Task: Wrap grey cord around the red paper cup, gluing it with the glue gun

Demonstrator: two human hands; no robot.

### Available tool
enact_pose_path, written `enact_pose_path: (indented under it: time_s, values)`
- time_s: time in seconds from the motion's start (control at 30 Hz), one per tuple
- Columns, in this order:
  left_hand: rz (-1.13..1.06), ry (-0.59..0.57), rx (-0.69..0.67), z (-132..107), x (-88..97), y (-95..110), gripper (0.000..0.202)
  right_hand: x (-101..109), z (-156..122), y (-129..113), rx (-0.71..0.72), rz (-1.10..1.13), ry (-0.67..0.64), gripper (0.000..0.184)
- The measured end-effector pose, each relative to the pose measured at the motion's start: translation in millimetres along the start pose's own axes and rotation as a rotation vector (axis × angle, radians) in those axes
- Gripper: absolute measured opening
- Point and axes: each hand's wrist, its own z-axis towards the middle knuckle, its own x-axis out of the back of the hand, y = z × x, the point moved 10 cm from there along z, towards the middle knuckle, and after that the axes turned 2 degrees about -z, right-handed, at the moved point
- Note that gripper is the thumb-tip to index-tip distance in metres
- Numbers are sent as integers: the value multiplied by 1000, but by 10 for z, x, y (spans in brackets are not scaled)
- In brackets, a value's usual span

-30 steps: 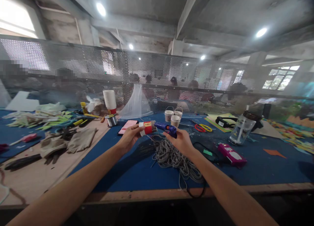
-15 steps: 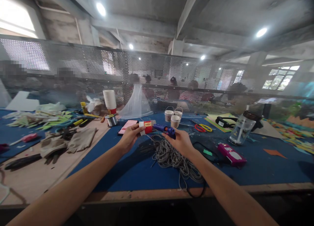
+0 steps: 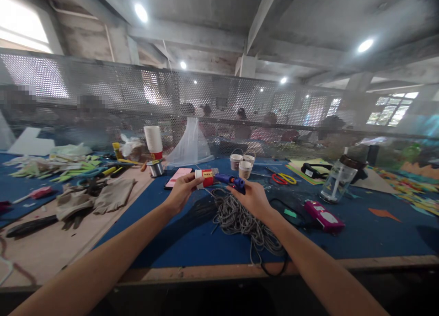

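My left hand (image 3: pixel 181 191) pinches a small paper cup (image 3: pixel 205 178), white with a red printed band. The cup is tipped on its side above the blue table. My right hand (image 3: pixel 252 198) grips a blue glue gun (image 3: pixel 230 181), its front end pointing left at the cup's right end. Whether the tip touches the cup I cannot tell. Under the right hand lies a tangled heap of grey cord (image 3: pixel 236 215). A phone with a pink screen (image 3: pixel 179 178) rests behind my left hand. Farther back stand several little cups with handles (image 3: pixel 245 169).
To the left are stacked paper cups (image 3: pixel 153 139), a wire spool (image 3: pixel 157 168) and work gloves (image 3: pixel 114 195). On the right lie scissors (image 3: pixel 281 178), a clear bottle (image 3: pixel 338 181) and a magenta box (image 3: pixel 324 216). A perforated metal screen (image 3: pixel 219 105) runs behind, with people beyond it.
Both hands keep almost the same place. The cup and the glue gun stay held end to end, with hardly any shift.
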Motion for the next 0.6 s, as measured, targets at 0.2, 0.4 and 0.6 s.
enact_pose_path:
  time_s: [0.2, 0.4, 0.6]
  values:
    - [21, -2, 0, 3, 13, -6, 29, -4, 3, 8, -13, -4, -16, 39]
    - [33, 1, 0, 17, 27, -18, 32, -13, 2, 3, 8, -38, -2, 39]
    - [25, -24, -3, 8, 1, -16, 34, 8, 2, -32, 33, -41, 11, 39]
